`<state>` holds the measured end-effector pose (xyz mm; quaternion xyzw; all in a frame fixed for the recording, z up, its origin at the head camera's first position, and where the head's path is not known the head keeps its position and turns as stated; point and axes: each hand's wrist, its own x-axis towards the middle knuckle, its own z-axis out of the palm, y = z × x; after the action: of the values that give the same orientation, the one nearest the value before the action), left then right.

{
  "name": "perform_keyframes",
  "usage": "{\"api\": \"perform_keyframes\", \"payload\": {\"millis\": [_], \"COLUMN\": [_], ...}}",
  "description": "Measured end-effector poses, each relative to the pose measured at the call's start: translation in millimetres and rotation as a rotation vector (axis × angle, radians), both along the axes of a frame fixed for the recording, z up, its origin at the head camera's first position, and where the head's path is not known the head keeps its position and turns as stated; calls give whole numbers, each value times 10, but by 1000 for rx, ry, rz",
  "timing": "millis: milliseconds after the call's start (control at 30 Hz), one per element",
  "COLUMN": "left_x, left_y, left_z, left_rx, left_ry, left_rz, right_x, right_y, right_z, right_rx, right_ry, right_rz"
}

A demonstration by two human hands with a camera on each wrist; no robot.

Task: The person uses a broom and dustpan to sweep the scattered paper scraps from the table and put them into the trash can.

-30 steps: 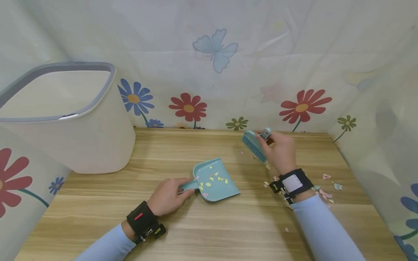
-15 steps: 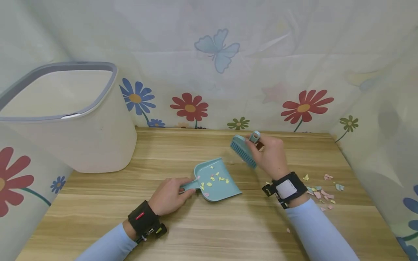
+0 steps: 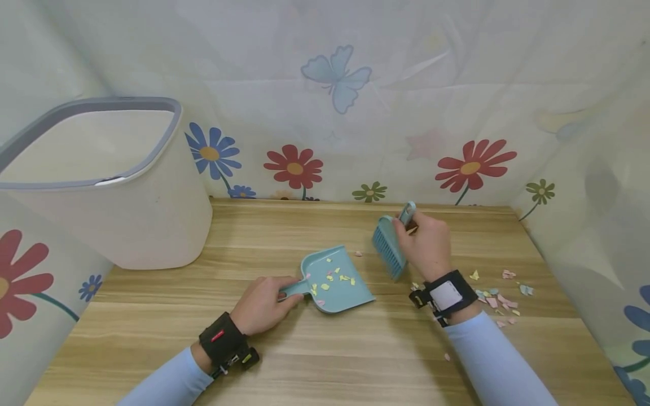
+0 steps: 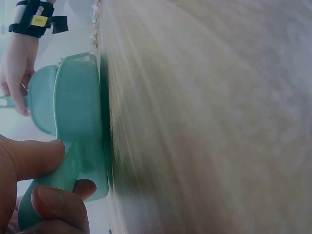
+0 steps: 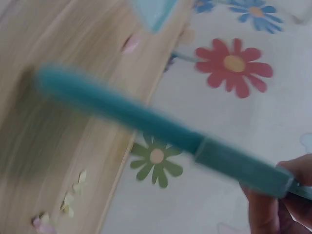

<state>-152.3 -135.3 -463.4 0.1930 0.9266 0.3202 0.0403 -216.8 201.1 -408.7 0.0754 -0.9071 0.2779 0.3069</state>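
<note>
Brush (image 3: 388, 247) right of dustpan (image 3: 337, 279) lip

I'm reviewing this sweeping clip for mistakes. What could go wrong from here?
1. The brush, held by the right hand, is off to the right of the dustpan; a hard stroke might flick the paper scraps past the pan's mouth or off the table.
2. The left hand holds only the dustpan's thin handle; a push from the brush may shift the pan.
3. Tilting the pan could spill the scraps already in it.
</note>
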Motion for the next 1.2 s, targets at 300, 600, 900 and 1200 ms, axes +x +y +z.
{"api": "perform_keyframes", "payload": {"millis": [300,600,900,1200], "left_x": [6,6,1,2], "left_y": [-1,-11,1,-6], "left_z": [7,3,1,-14], "left_rx": [-6,-12,-12,-17], "left_ry": [0,6,8,16], "left_rz": [-1,-2,2,0], "right_x": [16,0,170,392], "right_y": [104,76,-359,-422], "right_z": [72,-73,-97,50], "right_rx": [-106,115,195,5], "right_ry": [43,97,91,-48], "right_rz": [-35,-5,162,307]}}
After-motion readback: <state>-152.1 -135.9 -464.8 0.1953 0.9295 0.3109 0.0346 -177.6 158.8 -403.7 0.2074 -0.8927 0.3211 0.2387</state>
